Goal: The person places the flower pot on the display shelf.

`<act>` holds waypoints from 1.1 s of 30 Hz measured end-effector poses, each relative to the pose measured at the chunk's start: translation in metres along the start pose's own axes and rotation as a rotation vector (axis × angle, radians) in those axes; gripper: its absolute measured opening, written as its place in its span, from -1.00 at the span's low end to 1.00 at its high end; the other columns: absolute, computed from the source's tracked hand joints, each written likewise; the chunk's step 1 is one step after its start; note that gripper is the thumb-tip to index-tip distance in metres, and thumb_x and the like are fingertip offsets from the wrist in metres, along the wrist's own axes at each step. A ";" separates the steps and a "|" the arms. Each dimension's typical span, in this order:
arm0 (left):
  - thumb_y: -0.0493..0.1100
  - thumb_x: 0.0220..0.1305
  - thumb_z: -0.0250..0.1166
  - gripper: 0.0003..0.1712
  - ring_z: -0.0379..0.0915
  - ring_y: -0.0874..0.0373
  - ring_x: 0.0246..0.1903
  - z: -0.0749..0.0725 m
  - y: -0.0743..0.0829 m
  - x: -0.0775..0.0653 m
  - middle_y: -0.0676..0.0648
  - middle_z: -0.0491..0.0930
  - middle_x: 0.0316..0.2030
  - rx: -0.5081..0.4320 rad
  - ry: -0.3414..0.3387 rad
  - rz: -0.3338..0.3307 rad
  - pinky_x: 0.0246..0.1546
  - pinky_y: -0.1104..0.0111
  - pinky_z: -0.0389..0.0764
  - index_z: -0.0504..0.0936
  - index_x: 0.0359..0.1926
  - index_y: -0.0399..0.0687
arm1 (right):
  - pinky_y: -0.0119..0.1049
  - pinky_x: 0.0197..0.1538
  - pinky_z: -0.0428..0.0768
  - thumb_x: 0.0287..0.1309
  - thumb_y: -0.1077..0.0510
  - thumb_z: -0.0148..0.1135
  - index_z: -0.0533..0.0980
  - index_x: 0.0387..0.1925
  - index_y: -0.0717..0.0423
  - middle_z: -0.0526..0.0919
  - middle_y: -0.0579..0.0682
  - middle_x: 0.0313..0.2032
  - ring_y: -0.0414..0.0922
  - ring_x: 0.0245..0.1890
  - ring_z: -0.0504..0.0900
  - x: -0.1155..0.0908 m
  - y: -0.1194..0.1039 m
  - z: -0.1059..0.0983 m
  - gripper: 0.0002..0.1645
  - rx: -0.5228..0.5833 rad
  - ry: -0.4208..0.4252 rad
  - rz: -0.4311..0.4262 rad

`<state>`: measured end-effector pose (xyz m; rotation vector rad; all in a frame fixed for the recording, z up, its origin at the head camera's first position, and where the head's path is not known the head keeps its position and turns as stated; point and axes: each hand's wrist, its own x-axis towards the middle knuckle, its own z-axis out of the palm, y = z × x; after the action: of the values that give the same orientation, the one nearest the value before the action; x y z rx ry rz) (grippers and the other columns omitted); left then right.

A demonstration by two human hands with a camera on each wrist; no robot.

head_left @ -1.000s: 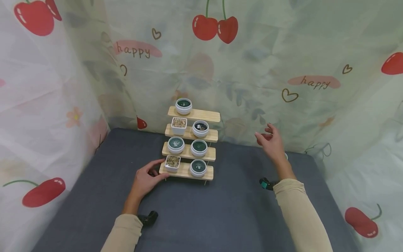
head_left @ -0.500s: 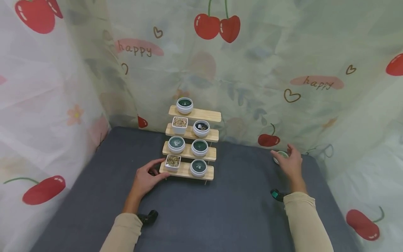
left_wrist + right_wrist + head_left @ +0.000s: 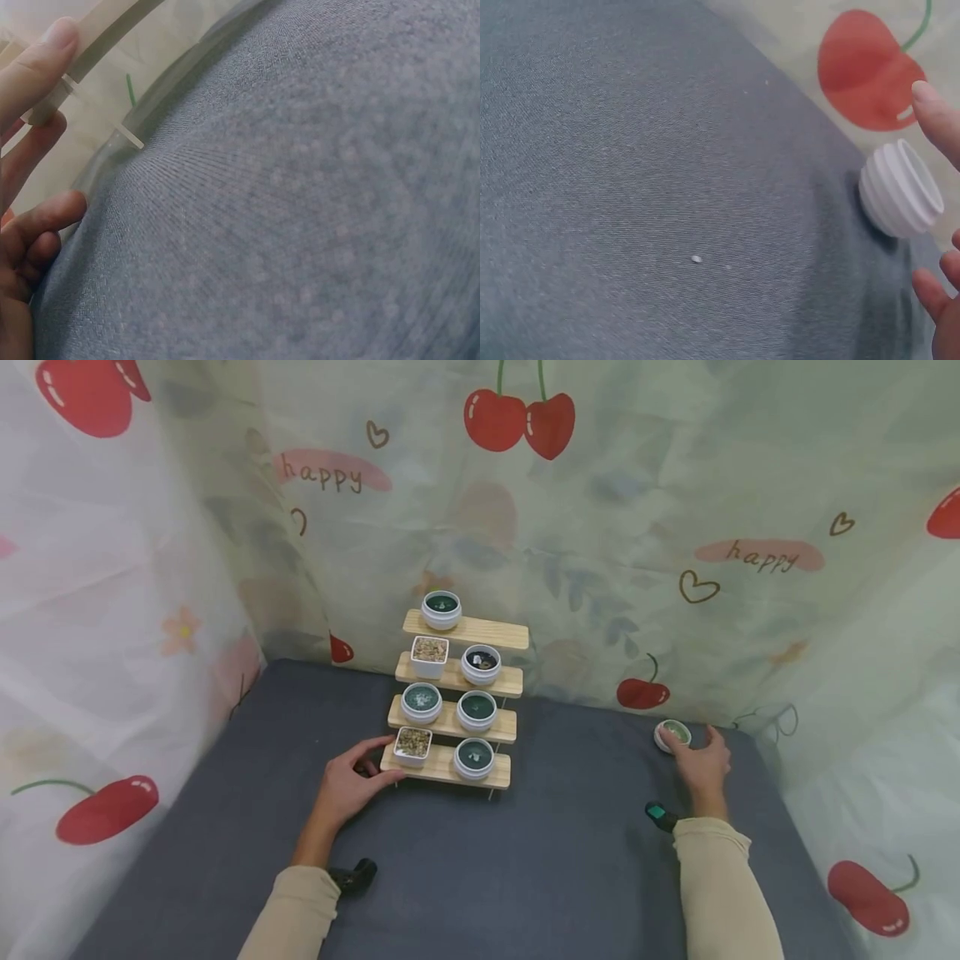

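Note:
My left hand point(image 3: 347, 787) grips the left end of the lowest board of a tiered wooden stand point(image 3: 441, 768); in the left wrist view the thumb point(image 3: 46, 54) lies against the board's edge. Small white pots stand on the tiers: round ones with dark green contents, such as the lowest round pot point(image 3: 473, 761), and two square ones with gravel-like bits, such as the lower square pot point(image 3: 411, 758). At the far right, my right hand point(image 3: 703, 770) reaches around another round white pot point(image 3: 900, 191). Its thumb and fingers are spread, and in the right wrist view they look apart from the ribbed wall.
A dark grey cloth covers the table point(image 3: 555, 860). Printed curtains point(image 3: 600, 527) enclose its back and sides. The top board point(image 3: 491, 633) bears one pot at its left end. A thin wire point(image 3: 783, 720) lies at the back right corner.
My right hand has moved right and down from above the table to the lone pot, its thumb now overlapping the rim in the head view. My left hand has stayed on the stand.

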<state>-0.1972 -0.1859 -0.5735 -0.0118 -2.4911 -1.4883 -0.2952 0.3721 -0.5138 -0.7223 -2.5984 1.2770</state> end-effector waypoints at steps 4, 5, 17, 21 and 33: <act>0.23 -0.02 0.61 -0.28 0.50 0.21 -0.51 -0.001 0.002 -0.001 0.01 0.63 -0.49 0.002 -0.006 -0.005 -0.45 0.38 0.46 0.63 0.22 0.42 | 0.24 0.56 -0.04 0.21 -0.34 0.33 -0.13 0.62 0.19 0.00 0.37 0.57 0.35 0.59 -0.13 -0.002 0.005 0.005 0.29 -0.012 -0.012 0.028; 0.23 -0.02 0.61 -0.28 0.50 0.22 -0.51 -0.001 0.003 -0.001 0.01 0.63 -0.49 0.001 -0.009 -0.008 -0.45 0.38 0.46 0.63 0.22 0.41 | 0.24 0.56 -0.05 0.20 -0.33 0.33 -0.13 0.62 0.19 0.00 0.38 0.56 0.36 0.59 -0.14 -0.003 0.005 0.007 0.29 -0.012 -0.017 0.031; 0.22 -0.03 0.62 -0.28 0.51 0.20 -0.50 -0.001 0.002 -0.001 0.00 0.63 -0.48 -0.011 -0.012 -0.028 -0.44 0.37 0.47 0.63 0.21 0.41 | 0.22 0.50 -0.16 0.17 -0.16 0.46 0.07 0.57 0.26 0.19 0.36 0.51 0.31 0.52 -0.04 -0.005 0.012 0.021 0.18 0.083 -0.002 -0.008; 0.21 -0.01 0.61 -0.28 0.50 0.22 -0.50 -0.002 0.003 0.001 -0.01 0.64 -0.48 -0.005 -0.010 -0.022 -0.44 0.37 0.47 0.63 0.23 0.39 | 0.21 0.50 -0.17 0.17 -0.15 0.46 0.02 0.58 0.24 0.16 0.34 0.53 0.26 0.53 -0.10 -0.003 0.013 0.022 0.20 0.113 -0.012 -0.008; 0.27 -0.02 0.59 -0.28 0.51 0.20 -0.49 -0.002 0.003 -0.002 0.01 0.64 -0.46 -0.004 -0.028 -0.045 -0.43 0.36 0.48 0.62 0.22 0.45 | 0.19 0.45 -0.16 0.28 -0.04 0.37 0.10 0.51 0.38 0.26 0.45 0.45 0.34 0.47 0.14 0.001 0.017 0.027 0.02 0.046 0.034 -0.082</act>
<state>-0.1945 -0.1859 -0.5709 0.0234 -2.5266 -1.5211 -0.2998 0.3625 -0.5438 -0.6171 -2.5348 1.2840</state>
